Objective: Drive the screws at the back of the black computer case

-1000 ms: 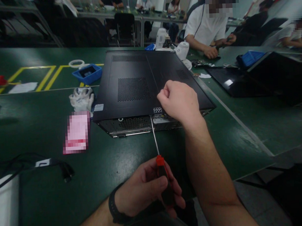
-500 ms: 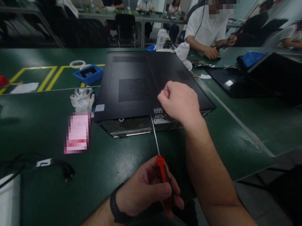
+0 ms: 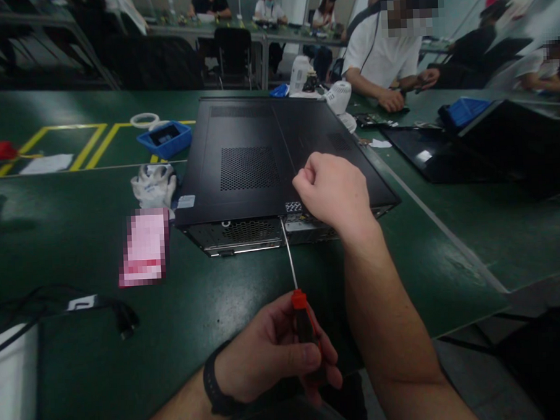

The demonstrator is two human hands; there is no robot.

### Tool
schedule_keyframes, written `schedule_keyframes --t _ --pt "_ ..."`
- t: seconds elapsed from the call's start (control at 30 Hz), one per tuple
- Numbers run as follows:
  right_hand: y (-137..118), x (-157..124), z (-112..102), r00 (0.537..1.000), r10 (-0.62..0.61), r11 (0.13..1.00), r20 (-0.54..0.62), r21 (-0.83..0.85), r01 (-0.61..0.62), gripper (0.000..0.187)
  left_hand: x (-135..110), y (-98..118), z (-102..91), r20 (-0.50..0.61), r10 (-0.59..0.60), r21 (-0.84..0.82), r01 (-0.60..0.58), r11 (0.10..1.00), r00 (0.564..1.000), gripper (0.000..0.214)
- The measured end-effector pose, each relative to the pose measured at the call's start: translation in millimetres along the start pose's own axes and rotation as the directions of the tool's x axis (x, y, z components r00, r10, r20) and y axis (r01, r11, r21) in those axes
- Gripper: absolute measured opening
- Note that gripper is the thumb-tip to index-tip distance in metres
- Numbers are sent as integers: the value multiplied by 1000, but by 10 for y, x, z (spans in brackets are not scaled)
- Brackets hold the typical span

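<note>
A black desktop computer case (image 3: 259,155) lies flat on the green table (image 3: 81,342), its rear panel facing me. My left hand (image 3: 272,353) is closed around the red and black handle of a screwdriver (image 3: 297,299); the thin metal shaft reaches up to the top edge of the case's rear panel. My right hand (image 3: 335,192) rests as a fist on the near right corner of the case lid. Nothing can be seen inside the fist.
White gloves (image 3: 153,183) and a pink blurred card (image 3: 145,245) lie left of the case. A blue tray (image 3: 164,138) sits behind them. A black cable (image 3: 103,304) and a white container (image 3: 11,383) are at the near left. A person in white (image 3: 384,44) works at the far right.
My left hand has shifted its grip slightly on the screwdriver handle, as if turning it. The right fist and the case have stayed in place.
</note>
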State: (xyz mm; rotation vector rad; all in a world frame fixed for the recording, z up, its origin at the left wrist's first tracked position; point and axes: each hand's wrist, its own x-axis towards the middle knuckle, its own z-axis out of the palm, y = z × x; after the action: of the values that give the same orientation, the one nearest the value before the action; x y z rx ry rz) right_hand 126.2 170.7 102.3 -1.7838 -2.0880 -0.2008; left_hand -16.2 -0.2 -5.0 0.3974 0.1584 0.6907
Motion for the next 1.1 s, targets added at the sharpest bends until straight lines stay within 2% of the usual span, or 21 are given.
schedule_keyframes --t 0.17,0.33,0.47,0.63,0.93,1.1 --pt "4 -8 -1 1000 -4 1000 -5 -2 4 24 -4 -5 23 3 27 -15 -26 1000 1000 27" --pt "3 -7 2 1000 -10 1000 -5 4 10 25 -43 72 105 -17 -34 -37 34 999 999 31" --pt "-3 -3 -4 1000 -3 1000 6 -4 3 25 -32 49 57 -30 -17 -1 17 1000 999 27" --pt "-2 -1 -2 1000 4 1000 3 6 -4 24 -9 -28 -18 21 28 -5 -28 1000 999 30" --pt "-1 -6 -1 1000 -7 1000 -3 3 7 25 -34 71 64 -9 -35 -58 34 998 999 29" --pt "6 -5 13 1000 -14 1000 -24 9 14 24 -13 30 37 19 20 -27 -20 999 1000 21"
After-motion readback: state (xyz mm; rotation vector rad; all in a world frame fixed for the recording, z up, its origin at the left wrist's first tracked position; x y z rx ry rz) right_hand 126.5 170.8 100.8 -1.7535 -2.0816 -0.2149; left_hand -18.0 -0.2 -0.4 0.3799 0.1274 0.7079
